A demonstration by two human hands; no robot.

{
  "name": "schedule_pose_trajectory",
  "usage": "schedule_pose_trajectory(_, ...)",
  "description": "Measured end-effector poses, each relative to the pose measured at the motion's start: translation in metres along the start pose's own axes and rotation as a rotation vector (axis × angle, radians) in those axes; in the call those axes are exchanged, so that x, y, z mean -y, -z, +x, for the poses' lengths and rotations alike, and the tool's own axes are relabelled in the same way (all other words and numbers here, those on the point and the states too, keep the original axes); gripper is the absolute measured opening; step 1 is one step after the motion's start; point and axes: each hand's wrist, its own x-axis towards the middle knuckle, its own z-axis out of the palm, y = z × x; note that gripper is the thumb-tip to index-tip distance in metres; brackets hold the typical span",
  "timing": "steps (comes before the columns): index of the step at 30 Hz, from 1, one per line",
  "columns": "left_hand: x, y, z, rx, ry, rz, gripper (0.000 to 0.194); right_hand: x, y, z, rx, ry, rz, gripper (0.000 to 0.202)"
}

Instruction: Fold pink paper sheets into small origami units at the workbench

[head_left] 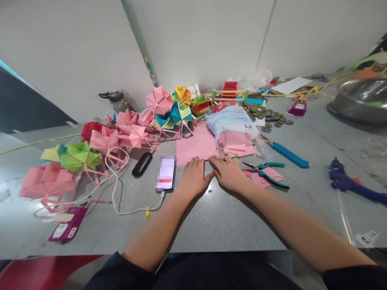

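Note:
A pink sheet of paper [196,145] lies flat on the grey table, partly under a plastic copy paper bag [231,121]. My left hand [194,177] is palm down with its fingers stretched out, the fingertips on the sheet's near edge. Beside it, my right hand [229,174] also lies flat, its fingertips near the sheet's near right corner. The two thumbs almost meet. Neither hand grips anything. Right of my right hand are green-handled pliers [269,173] over small pink paper pieces [273,174]. A phone [166,171] with a cable plugged in lies left of my left hand.
Folded pink paper models [133,135] and multicoloured ones [181,112] crowd the left and back. A black case [142,164] lies by the phone. Coins [272,116], a blue-handled cutter [290,155], a blue glue gun [344,179] and a metal bowl [359,100] are rightward.

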Motion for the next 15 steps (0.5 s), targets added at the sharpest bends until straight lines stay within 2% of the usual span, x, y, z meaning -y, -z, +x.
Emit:
schedule_pose_trajectory(7,0.009,-0.001,0.002,-0.006,-0.044,-0.015,0.053,-0.001,0.0,0.002,0.021,-0.009,0.038,0.065)
schedule_pose_trajectory(10,0.011,-0.003,0.002,-0.028,-0.043,-0.013,0.056,-0.001,0.001,0.001,0.015,-0.003,0.025,0.064)
schedule_pose_trajectory(15,0.003,0.002,-0.005,-0.033,-0.097,-0.012,0.057,0.002,0.008,-0.003,-0.092,0.061,-0.068,0.036)
